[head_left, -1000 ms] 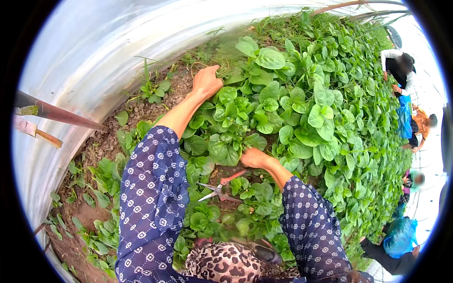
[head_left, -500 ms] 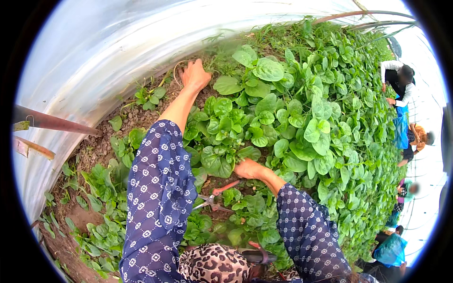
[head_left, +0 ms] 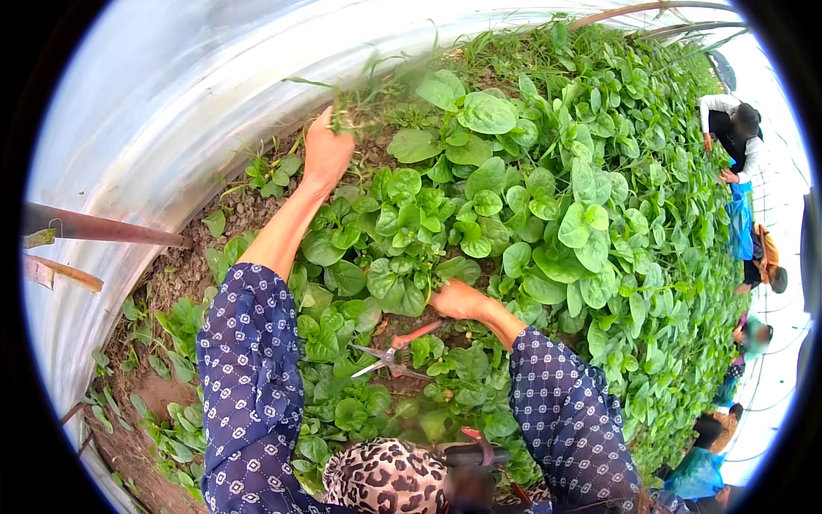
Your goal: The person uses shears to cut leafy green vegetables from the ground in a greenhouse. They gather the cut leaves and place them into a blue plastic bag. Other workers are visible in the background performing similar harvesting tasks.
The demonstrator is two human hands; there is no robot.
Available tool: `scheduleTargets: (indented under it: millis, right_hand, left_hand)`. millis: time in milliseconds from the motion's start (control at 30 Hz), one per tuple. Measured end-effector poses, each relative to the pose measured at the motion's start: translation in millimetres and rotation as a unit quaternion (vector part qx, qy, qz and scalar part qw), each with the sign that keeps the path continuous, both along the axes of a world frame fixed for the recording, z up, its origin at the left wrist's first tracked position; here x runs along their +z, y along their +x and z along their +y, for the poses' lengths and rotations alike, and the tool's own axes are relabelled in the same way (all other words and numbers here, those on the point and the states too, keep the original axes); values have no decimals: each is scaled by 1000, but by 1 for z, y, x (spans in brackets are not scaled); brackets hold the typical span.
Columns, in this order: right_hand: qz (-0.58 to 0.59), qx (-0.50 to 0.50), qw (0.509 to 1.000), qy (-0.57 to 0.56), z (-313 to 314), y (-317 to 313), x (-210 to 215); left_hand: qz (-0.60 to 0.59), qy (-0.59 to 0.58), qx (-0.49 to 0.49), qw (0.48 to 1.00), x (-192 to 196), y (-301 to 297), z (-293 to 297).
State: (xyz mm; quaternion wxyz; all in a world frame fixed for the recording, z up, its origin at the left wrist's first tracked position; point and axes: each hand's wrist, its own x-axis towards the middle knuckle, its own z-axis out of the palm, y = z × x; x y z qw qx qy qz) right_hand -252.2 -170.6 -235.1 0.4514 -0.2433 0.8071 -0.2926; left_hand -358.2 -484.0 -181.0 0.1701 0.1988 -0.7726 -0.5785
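Note:
My left hand (head_left: 329, 152) is closed around a tuft of grass (head_left: 370, 101), blurred by motion, beside the plastic sheet wall. Lower and to the right, my right hand (head_left: 458, 300) rests low among broad green leaves. Its fingers are curled and their tips go under the foliage, so what they hold is hidden. Just below that hand lies a pair of scissors (head_left: 397, 348) with red handles, blades spread and pointing left, on soil between small plants. A leafy plant (head_left: 400, 281) stands directly left of my right hand.
Translucent plastic sheeting (head_left: 188, 111) curves along the left and far side. A rusty pole (head_left: 111, 226) juts in at left. Dense leafy crop (head_left: 634, 291) fills the right. Several people work along the far right edge, one beside a blue bag (head_left: 739, 214).
My left hand has pulled back toward me and slightly left from the soil by the sheeting, bringing up grass. My right hand and the scissors have stayed nearly in place.

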Motion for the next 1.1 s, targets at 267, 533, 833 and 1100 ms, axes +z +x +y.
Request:
scheduleTargets:
  millis: [267,533,833,1100]
  right_hand:
    - [-16,-31,999,30,3,2,-6]
    - [-10,-28,1000,12,0,2,-4]
    - [-32,-49,998,16,2,4,2]
    - [-47,-30,992,113,-1,1,13]
  left_hand:
    - [-97,-354,-122,922,-18,-62,43]
    - [-11,-128,-40,991,-15,-47,28]
    - [-33,-90,-3,995,6,-20,-16]
    - [-131,-327,-116,929,-36,-127,23]
